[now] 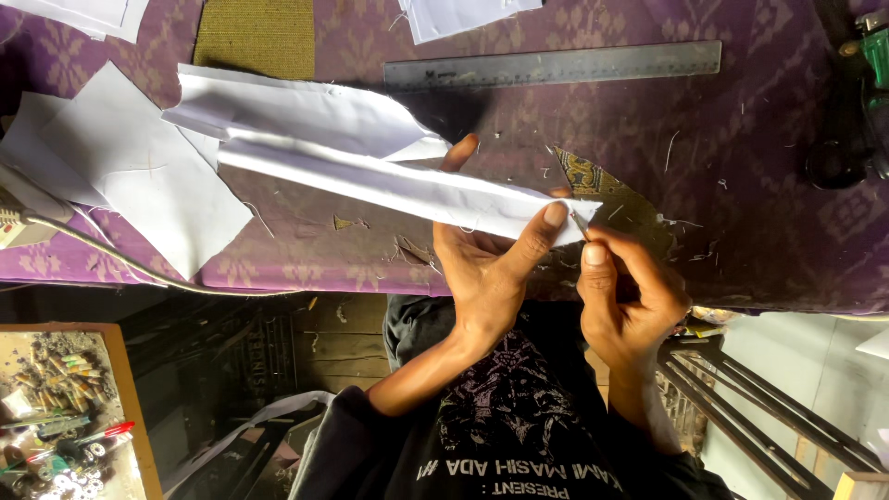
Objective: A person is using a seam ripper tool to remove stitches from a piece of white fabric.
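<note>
**Folded white fabric strip held over a purple worktop**

A long folded strip of white fabric [398, 185] is held above the purple patterned worktop [759, 231], running from ten o'clock down to four o'clock across the middle of the view. Its right end is pinched by the left hand [486, 264]: the thumb is pressed on top near the tip, while the fingers are spread beneath the strip, one fingertip showing beyond its far edge. The left grip is thus clenched on the strip.

Just beside it, at four o'clock from the strip's end, the right hand [625, 296] is closed on a thin needle-like tool [578, 222], whose point touches the corner of the fabric. What exactly the tool is cannot be told.

At nine o'clock, loose white fabric pieces [139, 176] are laid flat on the worktop, partly under the strip's far end. At twelve o'clock a metal ruler [556, 65] is lying, well apart from the hands. Dark scissors [847, 139] are seen at two o'clock near the edge. A tray of small oddments [56, 407] is set below the worktop at eight o'clock.
</note>
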